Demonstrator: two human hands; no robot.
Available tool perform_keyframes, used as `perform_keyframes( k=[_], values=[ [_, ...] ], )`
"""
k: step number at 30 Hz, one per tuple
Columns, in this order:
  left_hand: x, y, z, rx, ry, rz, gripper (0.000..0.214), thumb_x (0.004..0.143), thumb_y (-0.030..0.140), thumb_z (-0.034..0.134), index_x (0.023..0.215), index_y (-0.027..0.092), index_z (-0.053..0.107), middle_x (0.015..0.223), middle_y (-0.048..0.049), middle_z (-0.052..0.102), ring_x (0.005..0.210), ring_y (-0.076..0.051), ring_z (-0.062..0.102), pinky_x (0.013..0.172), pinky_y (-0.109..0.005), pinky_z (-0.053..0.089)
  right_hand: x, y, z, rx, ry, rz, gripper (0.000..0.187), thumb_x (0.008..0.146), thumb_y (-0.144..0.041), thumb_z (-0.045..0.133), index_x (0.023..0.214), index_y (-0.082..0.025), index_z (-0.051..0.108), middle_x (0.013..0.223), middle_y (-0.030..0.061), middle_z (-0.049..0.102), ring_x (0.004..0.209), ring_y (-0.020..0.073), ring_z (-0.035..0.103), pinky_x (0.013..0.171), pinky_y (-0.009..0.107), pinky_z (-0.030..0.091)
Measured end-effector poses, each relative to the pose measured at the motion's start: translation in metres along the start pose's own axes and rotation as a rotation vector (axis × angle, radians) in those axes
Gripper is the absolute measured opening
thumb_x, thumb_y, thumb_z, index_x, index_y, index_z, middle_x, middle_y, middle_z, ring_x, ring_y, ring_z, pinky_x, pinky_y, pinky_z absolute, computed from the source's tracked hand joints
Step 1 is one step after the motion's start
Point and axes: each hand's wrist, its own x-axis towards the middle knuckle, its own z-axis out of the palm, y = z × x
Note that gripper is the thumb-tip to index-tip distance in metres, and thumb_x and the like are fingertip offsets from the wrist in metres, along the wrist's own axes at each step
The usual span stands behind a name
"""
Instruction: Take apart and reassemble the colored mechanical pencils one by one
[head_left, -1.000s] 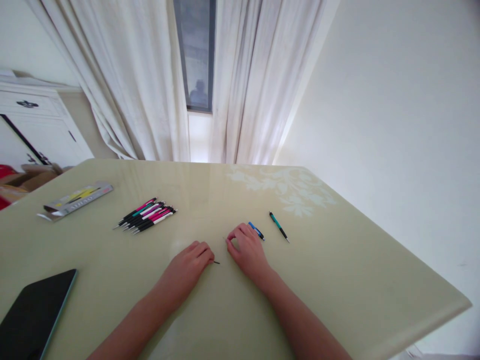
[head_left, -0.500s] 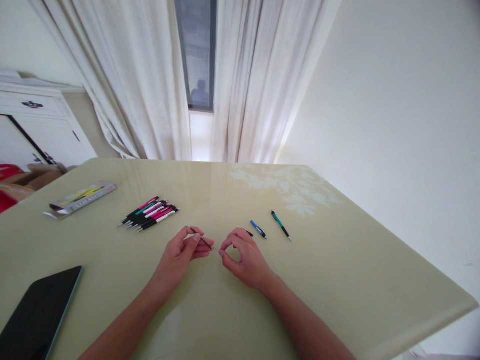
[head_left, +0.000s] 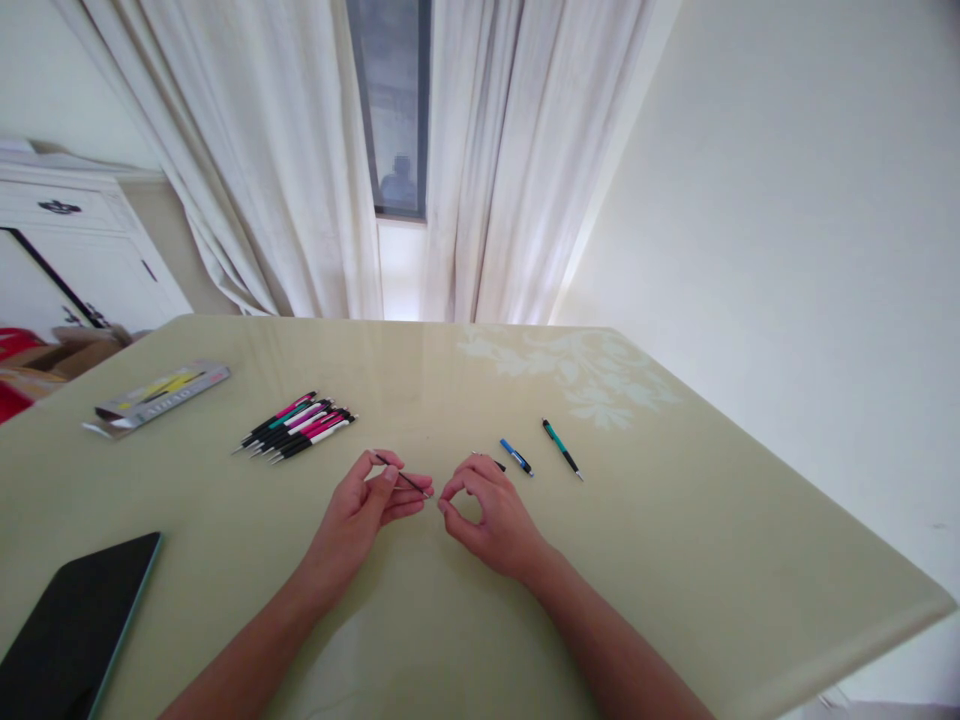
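My left hand [head_left: 358, 510] pinches a thin dark pen refill [head_left: 409, 480] between thumb and fingers, its tip angled down to the right. Close to that tip, my right hand [head_left: 491, 520] has thumb and forefinger pressed together; whatever they pinch is too small to make out. A dark pen part [head_left: 500, 465] shows just behind the right knuckles, mostly hidden, and I cannot tell whether the hand holds it. Beyond it lies a short blue pen barrel [head_left: 517, 457] with a dark end. Farther right is a whole teal and black pen [head_left: 562, 449].
Several pens [head_left: 296, 428] in pink, teal, purple and white lie in a row left of my hands. Behind them to the left is an opened pen box [head_left: 161, 397]. A black tablet [head_left: 82, 620] rests at the table's [head_left: 675, 560] near left.
A thin light piece seen between the refill tip and my right fingertips no longer shows there. The refill has shifted slightly right; the right hand has barely moved.
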Motion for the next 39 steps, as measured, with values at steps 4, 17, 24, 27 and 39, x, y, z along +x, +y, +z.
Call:
perform_keyframes(
  k=[4, 17, 24, 27, 39],
  values=[
    [-0.0007, -0.0005, -0.0005, -0.013, -0.008, -0.006, 0.036, 0.093, 0.052, 0.068, 0.105, 0.024, 0.049, 0.099, -0.0068, 0.081, 0.089, -0.021, 0.079, 0.087, -0.038, 0.064, -0.0004, 0.001, 0.0009, 0.015, 0.01, -0.018, 0.006, 0.088, -0.017, 0.065, 0.088, -0.022, 0.061, 0.088, 0.0026, 0.061, 0.088, 0.0196, 0.057, 0.086, 0.034, 0.045],
    [-0.0006, -0.0018, 0.0005, -0.069, 0.007, 0.024, 0.031, 0.094, 0.048, 0.067, 0.105, 0.024, 0.051, 0.099, -0.006, 0.081, 0.092, -0.019, 0.078, 0.087, -0.035, 0.063, -0.0014, -0.0009, -0.0001, 0.032, 0.026, -0.005, 0.006, 0.088, -0.017, 0.065, 0.09, -0.022, 0.063, 0.09, 0.0028, 0.061, 0.089, 0.0195, 0.057, 0.086, 0.033, 0.045],
    [-0.0012, 0.0, 0.0014, -0.098, -0.007, 0.014, 0.034, 0.092, 0.048, 0.071, 0.105, 0.023, 0.051, 0.097, -0.0061, 0.081, 0.087, -0.018, 0.078, 0.085, -0.033, 0.063, -0.001, -0.0018, -0.0001, 0.04, 0.036, -0.028, 0.006, 0.088, -0.017, 0.066, 0.089, -0.021, 0.061, 0.089, 0.0029, 0.061, 0.088, 0.0194, 0.057, 0.084, 0.033, 0.046],
    [-0.0013, 0.001, 0.0022, -0.099, 0.011, 0.012, 0.035, 0.091, 0.048, 0.072, 0.104, 0.023, 0.051, 0.097, -0.0062, 0.081, 0.087, -0.018, 0.078, 0.084, -0.033, 0.064, -0.0005, -0.0024, -0.0005, 0.037, 0.042, -0.024, 0.006, 0.088, -0.017, 0.065, 0.089, -0.022, 0.062, 0.088, 0.0028, 0.061, 0.088, 0.0196, 0.057, 0.084, 0.033, 0.046],
    [-0.0053, 0.0008, 0.0089, 0.05, -0.102, -0.054, 0.034, 0.088, 0.049, 0.074, 0.099, 0.021, 0.058, 0.1, -0.0075, 0.081, 0.091, -0.021, 0.078, 0.093, -0.039, 0.061, 0.0, -0.0024, -0.0011, 0.025, 0.079, 0.001, 0.006, 0.092, -0.026, 0.069, 0.09, -0.022, 0.064, 0.09, 0.0033, 0.063, 0.089, 0.0195, 0.059, 0.082, 0.032, 0.048]
  ],
)
